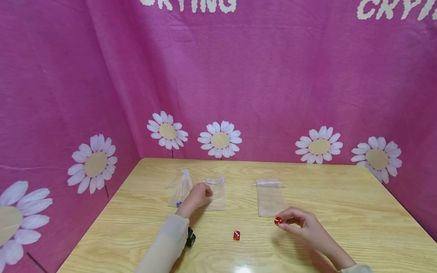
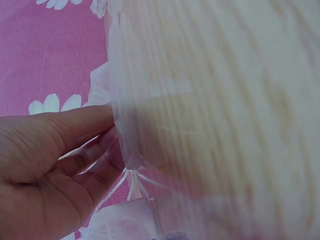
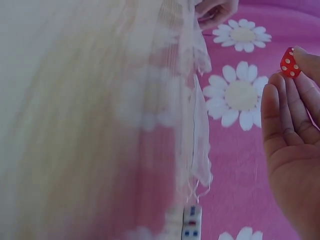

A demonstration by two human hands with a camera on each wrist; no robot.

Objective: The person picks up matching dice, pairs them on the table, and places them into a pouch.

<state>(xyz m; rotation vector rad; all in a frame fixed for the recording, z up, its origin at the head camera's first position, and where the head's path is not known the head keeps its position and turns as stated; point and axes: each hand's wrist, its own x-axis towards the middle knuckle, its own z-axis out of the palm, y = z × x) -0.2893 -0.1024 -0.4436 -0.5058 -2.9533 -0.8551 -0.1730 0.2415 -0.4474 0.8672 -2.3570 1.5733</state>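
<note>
My right hand (image 1: 304, 225) pinches a red die (image 1: 278, 221) with white pips between thumb and fingertips, just above the table. In the right wrist view the same die (image 3: 290, 63) sits at the thumb tip. My left hand (image 1: 198, 195) is over the middle sheer drawstring bag (image 1: 218, 197), and in the left wrist view its thumb and fingers pinch the edge of the sheer fabric (image 2: 127, 135). Left of that hand lies another sheer bag (image 1: 184, 185) with a blue die (image 1: 178, 204) at its lower corner. A second red die (image 1: 237, 235) rests on the table between the hands.
A third sheer bag (image 1: 271, 199) lies flat just beyond my right hand. The wooden table (image 1: 341, 197) meets a pink curtain (image 1: 266, 83) with daisies at its back and sides. A small black object (image 1: 190, 238) shows beside the left sleeve.
</note>
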